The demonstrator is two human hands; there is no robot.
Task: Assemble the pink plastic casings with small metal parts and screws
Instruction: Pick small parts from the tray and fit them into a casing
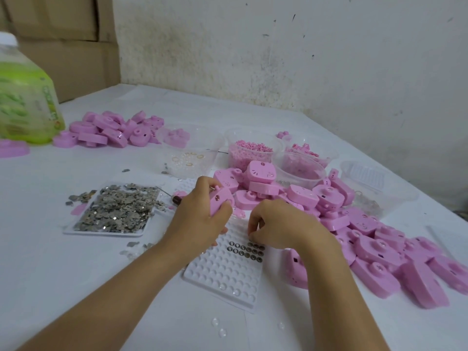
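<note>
Head view: a pink casing (220, 200) is gripped in the left hand (200, 216), raised just above the far end of a white dimpled tray (228, 274) on the table (76, 274). The right hand (276, 225) is lowered to this tray with fingers curled, their tips beside rows of small dark round parts (244, 249); whether one is pinched cannot be told. A flat tray (101, 233) of loose metal pieces (119, 211) is seen to the left, a heap of pink casings (379, 239) to the right.
</note>
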